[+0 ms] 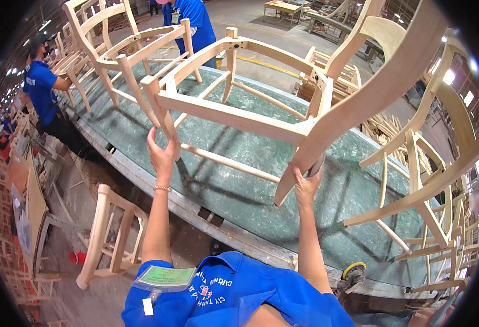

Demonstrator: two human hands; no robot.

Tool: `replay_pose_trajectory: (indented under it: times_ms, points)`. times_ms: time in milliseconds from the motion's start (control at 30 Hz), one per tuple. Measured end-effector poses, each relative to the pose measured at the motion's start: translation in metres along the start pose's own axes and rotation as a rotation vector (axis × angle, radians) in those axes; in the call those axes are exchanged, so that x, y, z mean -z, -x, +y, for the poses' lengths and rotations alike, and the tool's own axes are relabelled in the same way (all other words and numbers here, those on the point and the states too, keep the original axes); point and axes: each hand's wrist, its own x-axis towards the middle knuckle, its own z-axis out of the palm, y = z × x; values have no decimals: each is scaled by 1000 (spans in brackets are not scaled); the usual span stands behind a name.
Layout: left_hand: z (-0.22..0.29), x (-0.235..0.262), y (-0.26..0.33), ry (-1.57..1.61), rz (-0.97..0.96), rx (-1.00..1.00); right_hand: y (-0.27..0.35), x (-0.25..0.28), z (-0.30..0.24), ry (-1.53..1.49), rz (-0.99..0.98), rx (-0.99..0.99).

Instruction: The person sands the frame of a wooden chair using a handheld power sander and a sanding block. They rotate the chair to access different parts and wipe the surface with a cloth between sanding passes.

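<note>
Both hands (pixel 162 155) (pixel 306 185) reach up, gripping 2 legs of the tilted chair frame (pixel 239 117).

you get a bright, even view lit from overhead, with glaring lamps blown white at 3 o'clock and small light specks at 9 o'clock. soft chair-frame shadows cross the green table (pixel 239 180). straight edges bow toward the black fisheye rim, where detail smears.

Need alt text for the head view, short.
Seen from above, a person's two hands hold an unfinished wooden chair frame over a green-topped workbench: left hand on one leg, right hand on another. More bare chair frames stand on the bench, and two workers in blue shirts stand beyond.
</note>
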Motion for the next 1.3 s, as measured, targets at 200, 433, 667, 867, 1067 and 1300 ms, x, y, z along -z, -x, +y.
replay_pose_trajectory:
  times_ms: [200, 433, 667, 867, 1067, 1300]
  points:
    - [-52, -5, -111, 328, -300, 211, -10, -31, 5, -195, -36, -234]
    - [28, -32, -64, 419, -417, 88, -71, 66, 31, 163, 139, -50]
    - [107, -55, -120, 842, -540, 176, -169, 36, -1, 388, 325, 127]
    - [136, -98, -159, 742, -566, 195, -132, 55, -14, 102, 326, 16]
    - [129, -133, -190, 821, -612, 100, -70, -6, -14, 258, 95, -92]
    - [132, -168, -222, 721, -679, 116, -100, -38, 13, 742, 71, 281]
